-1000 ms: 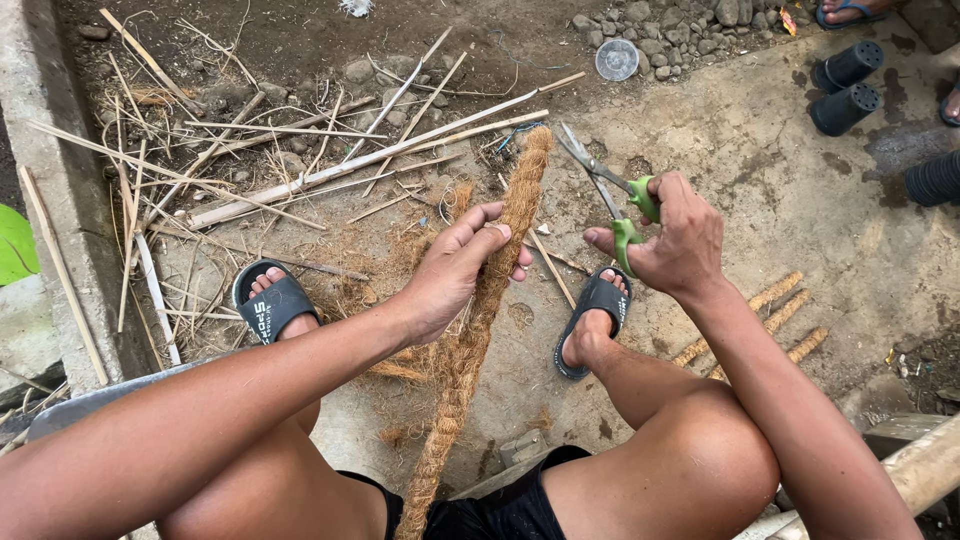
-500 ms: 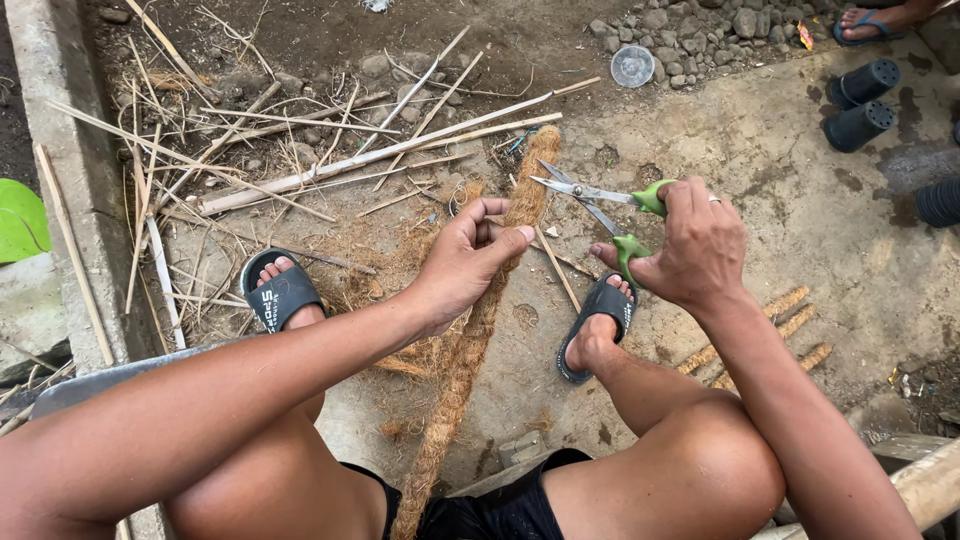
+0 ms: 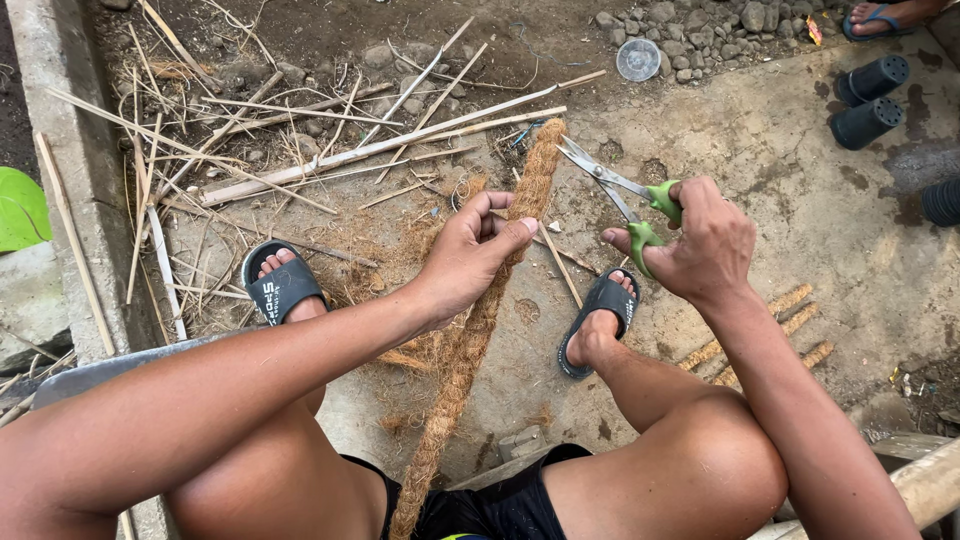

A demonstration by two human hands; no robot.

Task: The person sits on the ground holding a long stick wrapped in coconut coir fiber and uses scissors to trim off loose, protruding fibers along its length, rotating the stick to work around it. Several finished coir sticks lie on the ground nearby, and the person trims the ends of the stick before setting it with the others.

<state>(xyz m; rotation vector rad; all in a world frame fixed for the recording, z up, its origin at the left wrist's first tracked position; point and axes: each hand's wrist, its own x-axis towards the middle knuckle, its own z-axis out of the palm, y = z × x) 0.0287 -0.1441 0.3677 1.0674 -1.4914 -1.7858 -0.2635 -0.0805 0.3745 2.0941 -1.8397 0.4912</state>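
Note:
A long brown coir-wrapped pole [image 3: 470, 345] runs from between my knees up to its tip near the centre. My left hand [image 3: 468, 255] grips it around the upper part, fingers curled over it. My right hand [image 3: 705, 245] holds green-handled scissors [image 3: 625, 195], their blades apart and pointing at the pole's tip, a short gap away. Both my feet wear dark slide sandals [image 3: 282, 285] on the concrete ground.
Bamboo sticks and dry splinters [image 3: 330, 155] lie scattered at the back left beside a concrete kerb [image 3: 70, 190]. Short coir-wrapped sticks [image 3: 790, 325] lie at right. Black plastic pots [image 3: 868, 95], a round clear lid [image 3: 638, 58], gravel and another person's sandalled foot [image 3: 885, 15] sit at the far right.
The scissors' blades have spread wider and swung toward the pole's tip. My left hand stays on the pole, shifting slightly along it.

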